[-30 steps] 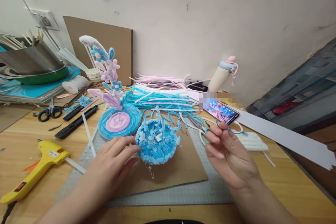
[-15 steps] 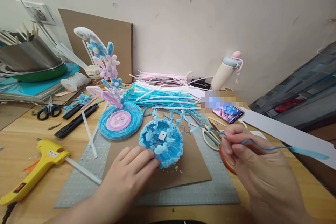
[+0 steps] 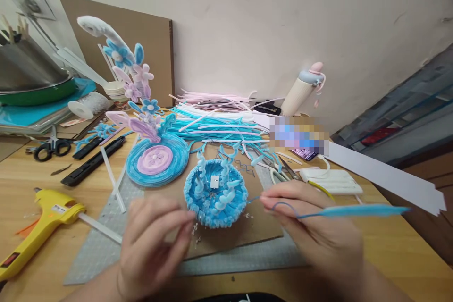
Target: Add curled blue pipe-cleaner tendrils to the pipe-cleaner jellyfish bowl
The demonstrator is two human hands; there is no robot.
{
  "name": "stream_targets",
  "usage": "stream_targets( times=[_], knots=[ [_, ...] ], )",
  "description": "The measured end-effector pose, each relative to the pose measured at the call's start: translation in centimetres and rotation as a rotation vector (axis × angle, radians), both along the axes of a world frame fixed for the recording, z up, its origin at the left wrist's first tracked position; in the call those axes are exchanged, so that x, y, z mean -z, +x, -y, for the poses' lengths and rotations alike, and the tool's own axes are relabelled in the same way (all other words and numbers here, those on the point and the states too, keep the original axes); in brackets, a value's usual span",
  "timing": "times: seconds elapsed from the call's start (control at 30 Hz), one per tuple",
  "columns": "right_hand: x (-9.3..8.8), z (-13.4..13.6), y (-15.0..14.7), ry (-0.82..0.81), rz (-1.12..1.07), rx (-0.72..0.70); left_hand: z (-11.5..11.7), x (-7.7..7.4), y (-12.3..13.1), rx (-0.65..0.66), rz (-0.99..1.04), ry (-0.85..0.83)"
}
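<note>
In front of me a light-blue fluffy pipe-cleaner bowl (image 3: 215, 219) stands on brown cardboard, with curled blue tendrils (image 3: 224, 198) and a small white piece (image 3: 214, 181) inside. My left hand (image 3: 152, 238) is at its lower left rim. Thumb and forefinger are curled together there, slightly blurred, and anything between them is hidden. To the right of the bowl, my right hand (image 3: 314, 226) pinches a blue pipe cleaner (image 3: 364, 211). Its bare wire end points left at the bowl's right rim, while the fluffy end sticks out right.
A pipe-cleaner flower stand (image 3: 157, 160) is behind left, loose pipe cleaners (image 3: 215, 125) at the back. A yellow glue gun (image 3: 46, 226), black scissors (image 3: 53, 148) and a black cutter (image 3: 92, 163) lie left. At right are a tumbler (image 3: 300, 89), a white block (image 3: 331, 181) and a paper strip (image 3: 382, 170).
My left hand has pulled back left from the bowl's rim, its fingers now curled. My right hand has moved left, bringing the wire end to the bowl. The view has shifted slightly.
</note>
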State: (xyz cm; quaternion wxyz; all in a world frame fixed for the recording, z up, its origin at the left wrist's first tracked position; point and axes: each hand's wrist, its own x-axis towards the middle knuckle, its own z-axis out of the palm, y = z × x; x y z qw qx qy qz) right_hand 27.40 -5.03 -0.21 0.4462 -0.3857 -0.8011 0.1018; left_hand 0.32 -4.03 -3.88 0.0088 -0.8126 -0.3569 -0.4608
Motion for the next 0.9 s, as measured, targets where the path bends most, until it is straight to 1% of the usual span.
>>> stream_targets(
  times=[0.07,0.13,0.2,0.3,0.5,0.67,0.77,0.9],
  knots=[
    [0.6,-0.8,-0.2,0.011,0.091,-0.058,-0.8,0.3,-0.3,-0.080,0.125,-0.120],
    [1.3,-1.5,-0.4,-0.004,0.167,-0.051,-1.5,0.4,-0.3,-0.133,0.225,-0.223],
    [1.9,-1.9,-0.4,-0.030,0.222,-0.029,-1.9,0.5,-0.2,-0.152,0.287,-0.302],
    [2.2,-2.1,-0.4,-0.056,0.279,-0.005,-2.0,0.6,-0.2,-0.138,0.293,-0.377],
    [1.5,-2.7,-0.3,-0.103,0.313,-0.004,-1.8,0.9,-0.4,-0.063,0.199,-0.429],
    [1.1,-3.0,-0.3,-0.155,0.299,-0.055,-2.0,0.9,-0.2,-0.089,0.215,-0.449],
    [1.0,-3.0,-0.2,-0.226,0.276,-0.072,-2.1,0.9,-0.2,-0.084,0.211,-0.461],
    [1.1,-2.9,-0.5,-0.316,0.193,-0.077,-2.1,1.0,-0.2,-0.087,0.205,-0.471]
  ],
)
